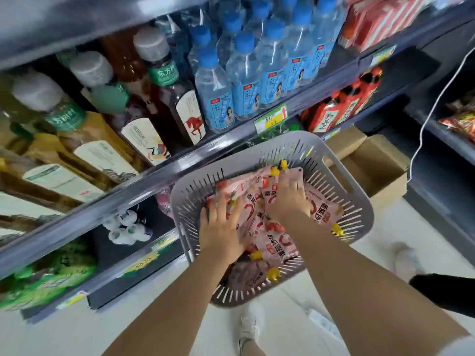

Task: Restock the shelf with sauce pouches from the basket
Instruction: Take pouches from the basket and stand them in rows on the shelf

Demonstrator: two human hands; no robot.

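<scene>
Grey slotted plastic basket (334,160), filled with pink sauce pouches (272,249), yellow-capped, lying flat and jumbled, caps aimed different ways. Toward basket's near left, left hand (221,227) spread flat on the pile, fingers straight, gripping nothing. Deeper in basket, right hand (288,196) laid over one pouch, fingers extended and pressing, long axis of that pouch running away, yellow caps at basket's far rim. Beyond basket, grey metal shelf (154,173) holding clear blue-capped water bottles (244,80).
</scene>
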